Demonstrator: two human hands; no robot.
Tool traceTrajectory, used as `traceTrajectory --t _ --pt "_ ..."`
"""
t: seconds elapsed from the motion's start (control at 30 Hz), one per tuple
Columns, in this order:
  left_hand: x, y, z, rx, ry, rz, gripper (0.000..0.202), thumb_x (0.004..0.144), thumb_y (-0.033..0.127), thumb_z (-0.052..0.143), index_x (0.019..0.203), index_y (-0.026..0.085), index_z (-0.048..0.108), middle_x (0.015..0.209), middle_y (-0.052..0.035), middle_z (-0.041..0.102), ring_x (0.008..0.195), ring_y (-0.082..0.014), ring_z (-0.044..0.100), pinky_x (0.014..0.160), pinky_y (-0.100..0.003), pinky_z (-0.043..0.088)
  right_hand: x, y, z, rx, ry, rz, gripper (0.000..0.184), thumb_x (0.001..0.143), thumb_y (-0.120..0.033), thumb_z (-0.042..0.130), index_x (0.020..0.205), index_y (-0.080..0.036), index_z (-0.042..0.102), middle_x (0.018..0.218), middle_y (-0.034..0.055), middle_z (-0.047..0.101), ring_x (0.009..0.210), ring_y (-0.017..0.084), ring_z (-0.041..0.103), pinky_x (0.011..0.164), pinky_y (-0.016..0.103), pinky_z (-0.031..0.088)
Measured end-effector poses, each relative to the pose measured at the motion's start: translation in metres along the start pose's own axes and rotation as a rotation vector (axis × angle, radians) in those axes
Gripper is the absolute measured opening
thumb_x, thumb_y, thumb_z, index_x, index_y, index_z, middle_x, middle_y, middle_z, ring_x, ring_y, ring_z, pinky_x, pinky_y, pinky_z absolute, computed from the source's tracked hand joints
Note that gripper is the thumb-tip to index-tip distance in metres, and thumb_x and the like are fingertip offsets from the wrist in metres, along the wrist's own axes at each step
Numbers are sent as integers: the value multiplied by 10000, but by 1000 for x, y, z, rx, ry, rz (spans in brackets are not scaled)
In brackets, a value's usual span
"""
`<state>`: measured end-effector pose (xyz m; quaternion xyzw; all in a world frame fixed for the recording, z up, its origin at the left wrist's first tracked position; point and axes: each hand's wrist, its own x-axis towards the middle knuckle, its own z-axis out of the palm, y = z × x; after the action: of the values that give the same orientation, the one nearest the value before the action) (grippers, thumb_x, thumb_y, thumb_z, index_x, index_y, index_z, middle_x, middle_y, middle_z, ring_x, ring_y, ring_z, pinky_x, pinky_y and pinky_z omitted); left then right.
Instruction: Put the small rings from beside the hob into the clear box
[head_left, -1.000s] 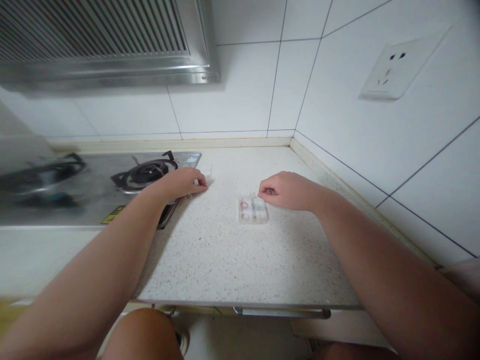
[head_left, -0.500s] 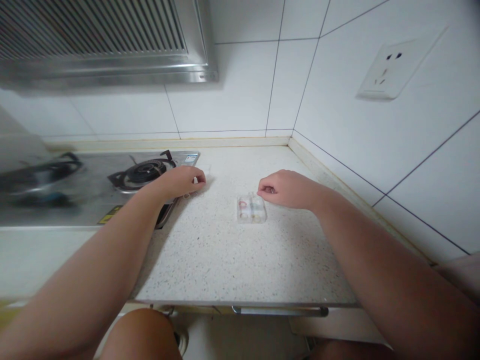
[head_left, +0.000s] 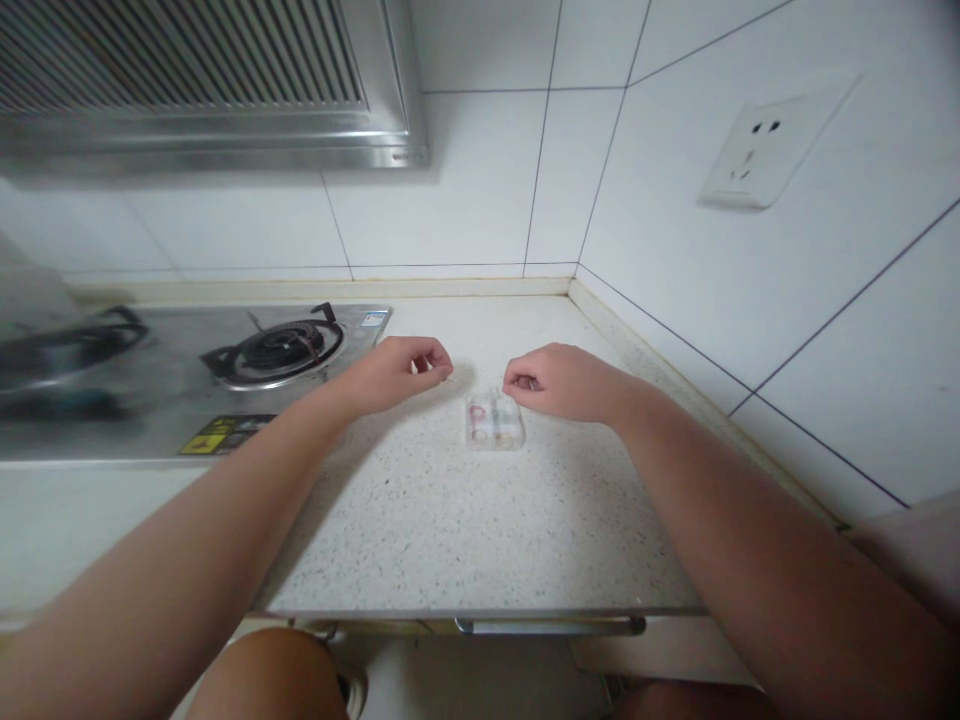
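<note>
A small clear plastic box (head_left: 494, 424) with small red and pale rings inside lies on the speckled countertop (head_left: 465, 520). My right hand (head_left: 555, 380) rests just right of and behind the box, its fingers curled in a pinch at the box's far edge. My left hand (head_left: 397, 372) hovers a little to the left of the box, fingers curled and pinched on something tiny that I cannot make out.
A steel gas hob (head_left: 187, 385) with a black burner (head_left: 277, 350) fills the left. A range hood (head_left: 210, 90) hangs above it. White tiled walls meet in the corner, with a socket (head_left: 750, 150) on the right wall. A drawer handle (head_left: 547, 626) runs under the counter's front edge.
My left hand has moved right from the hob's edge toward the box and lifted slightly. My right hand has stayed by the box. The view has shifted a little.
</note>
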<state>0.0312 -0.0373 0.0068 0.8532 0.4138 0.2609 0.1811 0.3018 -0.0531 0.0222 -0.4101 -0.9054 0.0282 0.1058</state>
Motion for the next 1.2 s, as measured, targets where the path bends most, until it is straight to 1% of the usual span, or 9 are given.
traceTrajectory --t 0.13,0.27,0.33,0.4,0.57,0.73,1.0,1.1,1.2 --pt "1 11 15 -176 -15 37 162 874 300 592 882 165 681 811 -26 696 706 -112 569 634 -234 413 0 -2 0 33 23 -11 220 890 -345 518 825 -221 688 670 -3 630 591 114 461 580 295 246" --pt "3 14 24 -359 -26 51 178 885 318 614 894 152 678 789 -31 688 683 -104 554 645 -239 423 0 -1 1 34 40 -22 204 878 -331 537 789 -214 679 641 -10 613 582 110 463 575 294 250" --pt "3 16 27 -423 -19 40 190 883 329 627 900 147 678 797 -41 697 676 -103 555 646 -242 427 0 -2 1 80 55 -31 195 875 -322 543 794 -210 682 631 -14 605 575 106 468 574 289 264" --pt "3 20 27 -464 -1 27 195 884 332 632 900 143 677 816 -53 711 679 -103 561 642 -240 428 0 -4 1 182 75 -45 184 874 -311 547 829 -207 690 651 -16 616 584 102 489 579 279 293" --pt "2 29 24 -494 70 5 175 887 309 629 888 140 672 825 -58 725 650 -89 547 586 -220 396 1 -12 -2 425 158 -82 152 852 -288 595 880 -185 704 749 1 660 665 108 555 620 260 369" --pt "2 31 24 -505 95 3 174 884 311 633 887 141 667 820 -55 722 644 -88 547 568 -215 386 2 -15 0 583 243 -98 172 840 -346 649 861 -177 678 747 -7 628 637 98 513 615 265 378" --pt "0 33 26 -518 76 30 188 892 329 630 896 144 666 835 -56 719 693 -100 576 626 -230 417 3 -15 2 640 268 -87 191 844 -363 647 833 -174 667 710 -12 594 617 100 473 619 279 374" --pt "1 31 27 -512 86 42 202 864 342 671 892 142 665 823 -57 712 717 -112 594 660 -245 434 4 -14 3 659 269 -76 189 837 -364 650 830 -176 664 701 -13 588 622 105 471 622 280 374" --pt "1 30 28 -505 116 48 225 834 357 707 869 140 661 786 -47 691 691 -109 581 655 -250 434 4 -14 4 680 258 -75 188 824 -365 657 822 -177 657 698 -11 584 631 111 474 626 283 375"
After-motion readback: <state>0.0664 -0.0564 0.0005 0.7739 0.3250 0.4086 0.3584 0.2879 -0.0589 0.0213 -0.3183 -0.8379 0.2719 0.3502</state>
